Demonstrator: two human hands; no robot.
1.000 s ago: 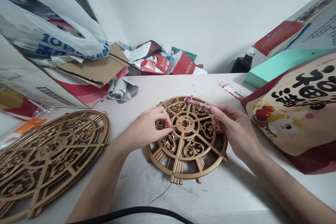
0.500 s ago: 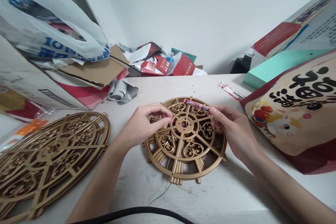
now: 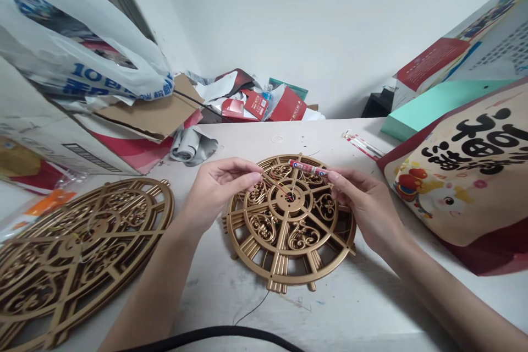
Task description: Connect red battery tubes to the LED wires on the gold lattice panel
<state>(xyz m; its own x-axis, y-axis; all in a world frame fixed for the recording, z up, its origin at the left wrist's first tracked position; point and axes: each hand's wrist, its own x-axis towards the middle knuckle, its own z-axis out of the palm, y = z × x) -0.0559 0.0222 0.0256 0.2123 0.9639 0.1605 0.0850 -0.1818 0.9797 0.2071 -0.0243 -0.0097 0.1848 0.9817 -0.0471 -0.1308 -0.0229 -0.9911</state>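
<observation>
the left hand [image 3: 225,190] pinches slender wires [image 3: 274,182] between thumb and fingertips, drawn taut-looking from the hub of an openwork gold wheel [image 3: 284,212]. the wheel lies flat on the pale, scuffed tabletop [image 3: 214,308], round, satin-sheened, with ribbed spokes and curling scrollwork. the right hand [image 3: 363,198] pinches one end of a slim, glossy red tube [image 3: 305,167] above the wheel's far side. a matching gold wheel [image 3: 93,237] sits to the left, beyond the forearm
</observation>
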